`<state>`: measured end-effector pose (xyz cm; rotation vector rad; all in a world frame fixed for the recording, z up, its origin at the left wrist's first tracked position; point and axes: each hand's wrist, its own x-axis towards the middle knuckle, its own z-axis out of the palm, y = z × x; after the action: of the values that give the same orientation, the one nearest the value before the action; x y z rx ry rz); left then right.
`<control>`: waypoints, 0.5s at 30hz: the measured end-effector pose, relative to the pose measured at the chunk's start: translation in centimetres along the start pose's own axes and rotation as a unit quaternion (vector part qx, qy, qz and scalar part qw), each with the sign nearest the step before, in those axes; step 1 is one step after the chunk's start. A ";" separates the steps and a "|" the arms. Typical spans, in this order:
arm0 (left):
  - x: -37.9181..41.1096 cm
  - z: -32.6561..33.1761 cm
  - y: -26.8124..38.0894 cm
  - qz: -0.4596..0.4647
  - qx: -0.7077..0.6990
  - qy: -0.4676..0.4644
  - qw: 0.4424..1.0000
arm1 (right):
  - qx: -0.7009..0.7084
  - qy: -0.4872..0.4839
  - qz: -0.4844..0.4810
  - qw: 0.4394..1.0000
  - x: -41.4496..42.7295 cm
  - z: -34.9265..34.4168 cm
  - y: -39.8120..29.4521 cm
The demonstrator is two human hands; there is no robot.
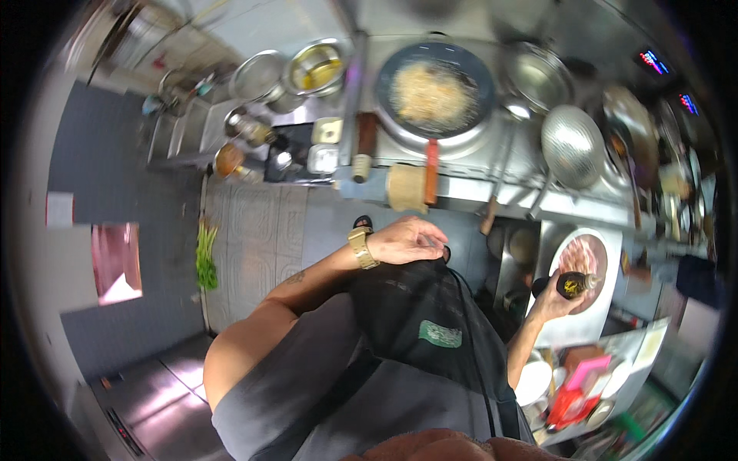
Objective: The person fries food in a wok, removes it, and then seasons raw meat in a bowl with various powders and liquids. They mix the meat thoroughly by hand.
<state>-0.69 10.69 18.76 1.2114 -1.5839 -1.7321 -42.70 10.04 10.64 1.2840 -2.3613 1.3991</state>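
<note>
My right hand [552, 301] grips a dark sauce bottle [571, 286], its light-coloured neck pointing right. Below the bottle, a round bowl [601, 266] holds pinkish sliced raw meat [578, 252]. The bottle partly covers the bowl and meat; whether anything pours out does not show. My left hand [408, 239], with a gold watch [361, 246] on its wrist, is at the upper edge of my black apron [398, 311]. Its fingers are loosely curled, and I cannot tell whether they hold the cloth.
On the stove ahead, a wok [385, 86] contains pale food in bubbling oil. Its red handle [431, 173] projects towards me. A perforated strainer [572, 145] and a ladle [501, 173] lie to its right. Metal pots [258, 75] stand left; green vegetables [206, 256] are on the floor.
</note>
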 end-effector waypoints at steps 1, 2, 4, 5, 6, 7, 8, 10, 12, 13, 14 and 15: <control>-1.2 -1.1 -1.3 -0.004 -0.013 0.022 1.000 | 0.037 0.000 -0.093 0.995 -0.4 0.7 -3.1; -3.0 -2.5 -2.7 -0.008 -0.033 0.054 0.998 | 0.012 -0.060 -0.042 0.997 -1.7 1.6 -6.6; -6.9 -5.0 -6.1 -0.005 -0.082 0.109 0.991 | 0.175 -0.137 -0.065 0.973 -4.8 3.8 -14.0; -8.8 -6.3 -8.0 -0.009 -0.053 0.156 0.986 | 0.239 -0.183 -0.058 0.952 -6.7 4.8 -17.3; -10.9 -7.9 -10.2 -0.014 -0.026 0.200 0.979 | 0.254 -0.239 -0.066 0.935 -9.0 5.5 -21.1; -13.2 -9.4 -12.5 -0.022 0.000 0.243 0.970 | 0.265 -0.294 -0.074 0.915 -11.1 6.4 -24.4; -15.4 -10.6 -14.8 -0.051 -0.018 0.298 0.953 | 0.265 -0.356 -0.101 0.891 -13.4 8.4 -26.0; -20.0 -13.3 -18.8 -0.068 -0.054 0.389 0.917 | 0.299 -0.462 -0.121 0.826 -19.0 12.3 -30.0; -24.0 -16.0 -21.9 -0.137 0.016 0.461 0.877 | 0.371 -0.530 -0.134 0.751 -25.6 14.4 -37.2; -25.9 -17.4 -23.4 -0.168 0.041 0.488 0.856 | 0.407 -0.551 -0.151 0.713 -28.9 15.1 -41.0; -27.5 -18.6 -24.7 -0.202 0.033 0.507 0.837 | 0.429 -0.613 -0.011 0.663 -32.5 16.4 -43.4; -29.1 -19.6 -25.8 -0.239 0.024 0.525 0.816 | 0.417 -0.650 0.009 0.636 -35.8 17.8 -45.3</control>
<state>35.30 29.90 3.42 2.1843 -0.6586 -0.8574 17.60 8.31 13.78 3.5094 -2.0550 2.0576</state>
